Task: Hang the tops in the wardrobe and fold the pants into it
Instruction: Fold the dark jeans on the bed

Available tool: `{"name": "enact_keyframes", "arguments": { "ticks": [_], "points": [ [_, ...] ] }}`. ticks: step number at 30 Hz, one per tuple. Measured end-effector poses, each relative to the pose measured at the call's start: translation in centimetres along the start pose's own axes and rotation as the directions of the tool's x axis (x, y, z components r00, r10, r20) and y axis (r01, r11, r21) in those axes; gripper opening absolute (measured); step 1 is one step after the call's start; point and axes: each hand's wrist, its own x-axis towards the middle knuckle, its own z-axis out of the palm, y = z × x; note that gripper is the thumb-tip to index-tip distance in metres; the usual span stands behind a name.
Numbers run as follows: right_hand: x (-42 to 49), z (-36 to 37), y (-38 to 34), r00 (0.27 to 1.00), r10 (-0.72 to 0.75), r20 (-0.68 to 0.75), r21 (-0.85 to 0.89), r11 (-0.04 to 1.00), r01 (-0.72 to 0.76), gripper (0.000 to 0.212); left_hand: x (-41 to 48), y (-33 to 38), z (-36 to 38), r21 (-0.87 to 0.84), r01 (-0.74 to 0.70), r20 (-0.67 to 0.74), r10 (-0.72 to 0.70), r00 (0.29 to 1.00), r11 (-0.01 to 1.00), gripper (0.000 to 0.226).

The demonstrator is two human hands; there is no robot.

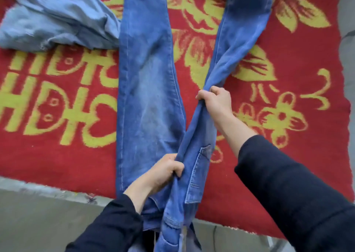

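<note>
**Denim, coarse pile and matt cloth**

The jeans [148,90] are showing as mid-blue denim, matt, with paler faded patches down the flat leg and light stitching running along the seams and pocket. Where the left hand [165,173] and the right hand [215,101] are gripping it, the cloth is bunching into thick, stiff creases. The rug [57,155] beneath is looking like coarse woven pile, red with yellow figures, fuzzy and dull, its near edge fraying slightly. The pale blue garment [57,19] is lying in soft crumples, a thinner, washed-out, matt cloth. The sleeves [288,184] are showing as dark, matt, faintly fuzzy fabric. The grey surface [38,213] is looking hard, smooth and dull.
</note>
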Motion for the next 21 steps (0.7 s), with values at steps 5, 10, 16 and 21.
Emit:
{"name": "enact_keyframes", "arguments": {
  "ticks": [5, 10, 16, 21],
  "points": [
    [-2.0, 9.3, -3.1, 0.893, -0.176, 0.415, -0.099, 0.967, 0.237, 0.021, -4.6, -2.1, -11.4, 0.053, 0.057, -0.281, -0.04, 0.959, 0.997, 0.032],
    [-3.5, 13.8, 1.7, 0.842, 0.057, 0.536, -0.522, 0.806, 0.278, 0.037, -6.8, -7.9, -15.6, 0.104, 0.223, -0.454, -0.153, 0.878, 0.969, 0.021],
    [-4.0, 12.8, 3.5, 0.864, 0.14, 0.484, -0.652, 0.717, 0.248, 0.043, -5.6, -9.6, -15.7, 0.221, 0.337, -0.453, -0.209, 0.867, 0.915, 0.006],
    [-1.9, 13.3, 0.3, 0.906, 0.108, 0.41, -0.554, 0.818, 0.153, 0.048, -3.3, -3.6, -16.4, 0.414, 0.32, -0.492, -0.087, 0.866, 0.852, 0.01]
  ]
}}
